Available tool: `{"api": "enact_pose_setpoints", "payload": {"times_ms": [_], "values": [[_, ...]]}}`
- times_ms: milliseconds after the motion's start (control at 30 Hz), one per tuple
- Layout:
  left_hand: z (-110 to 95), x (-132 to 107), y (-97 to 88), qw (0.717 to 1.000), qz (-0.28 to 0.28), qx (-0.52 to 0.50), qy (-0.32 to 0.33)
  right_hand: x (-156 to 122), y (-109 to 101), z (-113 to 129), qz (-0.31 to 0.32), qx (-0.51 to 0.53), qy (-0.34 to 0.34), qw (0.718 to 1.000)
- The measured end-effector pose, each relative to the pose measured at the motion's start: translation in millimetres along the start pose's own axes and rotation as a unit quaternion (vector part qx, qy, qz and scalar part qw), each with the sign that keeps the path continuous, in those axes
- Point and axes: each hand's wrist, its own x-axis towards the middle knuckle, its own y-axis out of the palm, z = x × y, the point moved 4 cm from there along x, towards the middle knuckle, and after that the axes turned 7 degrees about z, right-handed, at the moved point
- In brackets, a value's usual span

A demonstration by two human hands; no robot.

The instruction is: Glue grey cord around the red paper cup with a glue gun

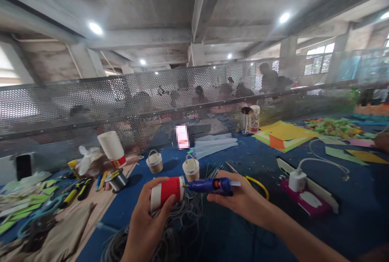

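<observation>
Red-and-white paper cup (170,189): tipped sideways above blue surface (261,164), gripped by your left fingers (166,209). Blue plastic glue gun (202,185): clasped by your right fingers (216,199), nozzle (186,186) at cup's end, best kept steady.

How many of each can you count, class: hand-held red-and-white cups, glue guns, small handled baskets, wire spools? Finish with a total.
Hand-held red-and-white cup: 1
Glue gun: 1
Small handled baskets: 2
Wire spool: 1
Total: 5
</observation>
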Motion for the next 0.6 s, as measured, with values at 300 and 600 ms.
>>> {"api": "enact_pose_setpoints", "payload": {"times_ms": [300,600], "values": [[3.7,0.7,1.0,1.000,0.009,0.015,0.018,0.0,-1.0,-2.4,-0.005,0.021,-0.006,1.000],[5.3,-2.6,3.5,0.999,0.014,0.014,0.036,0.6,-3.9,0.0,-0.020,-0.019,0.011,1.000]]}}
